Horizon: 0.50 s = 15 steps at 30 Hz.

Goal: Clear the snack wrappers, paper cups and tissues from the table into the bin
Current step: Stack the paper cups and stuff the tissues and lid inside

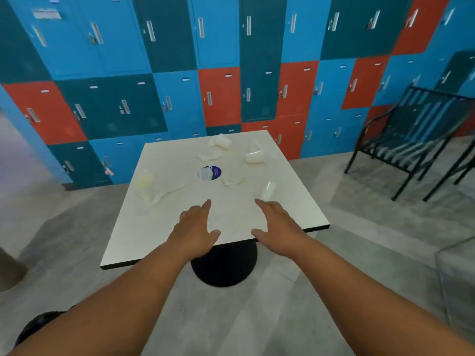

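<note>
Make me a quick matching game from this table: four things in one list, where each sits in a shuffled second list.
Things:
1. clear cup
2. white paper cup
3. purple sticker
4. yellowish wrapper

Places:
A. table's left side
B. far right, lying on its side
C. just beyond the right hand
D. table's middle

Pairs: 1-C, 2-B, 3-D, 4-A

Strewn over the white desk (180, 235): 3 tipped paper cups (255, 157), crumpled tissues (209, 156) mid-desk, yellowish wrapper (144, 181) near left edge, blue-purple wrapper (211, 172) at centre.
</note>
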### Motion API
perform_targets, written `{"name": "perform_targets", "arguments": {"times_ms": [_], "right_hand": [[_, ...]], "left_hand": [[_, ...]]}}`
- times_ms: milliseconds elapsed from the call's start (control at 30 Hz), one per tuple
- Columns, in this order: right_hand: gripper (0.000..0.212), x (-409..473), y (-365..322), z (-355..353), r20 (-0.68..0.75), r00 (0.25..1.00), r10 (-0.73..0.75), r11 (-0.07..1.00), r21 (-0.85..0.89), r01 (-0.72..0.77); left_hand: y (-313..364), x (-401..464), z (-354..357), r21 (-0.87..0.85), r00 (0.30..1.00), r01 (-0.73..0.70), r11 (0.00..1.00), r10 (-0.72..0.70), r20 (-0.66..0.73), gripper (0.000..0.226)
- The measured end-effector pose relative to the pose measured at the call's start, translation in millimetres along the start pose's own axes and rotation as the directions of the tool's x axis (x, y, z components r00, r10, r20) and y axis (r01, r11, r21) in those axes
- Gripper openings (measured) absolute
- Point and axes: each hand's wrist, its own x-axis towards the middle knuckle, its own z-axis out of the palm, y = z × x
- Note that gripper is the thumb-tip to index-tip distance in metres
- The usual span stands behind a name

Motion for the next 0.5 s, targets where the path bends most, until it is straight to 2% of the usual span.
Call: {"name": "perform_targets", "arguments": {"times_ms": [267, 500], "right_hand": [[0.083, 32, 25, -35, -0.085, 0.993, 0.076, 0.996, 0.056, -0.072], [0.084, 99, 33, -25, -0.078, 0.984, 0.162, 0.985, 0.070, -0.156]], "left_hand": [[40, 52, -5, -0.002, 0.997, -0.080, 0.997, 0.080, -0.003, 0.086], [12, 111, -8, -0.002, 0.998, -0.054, 0.999, 0.054, 0.009, 0.086]]}}
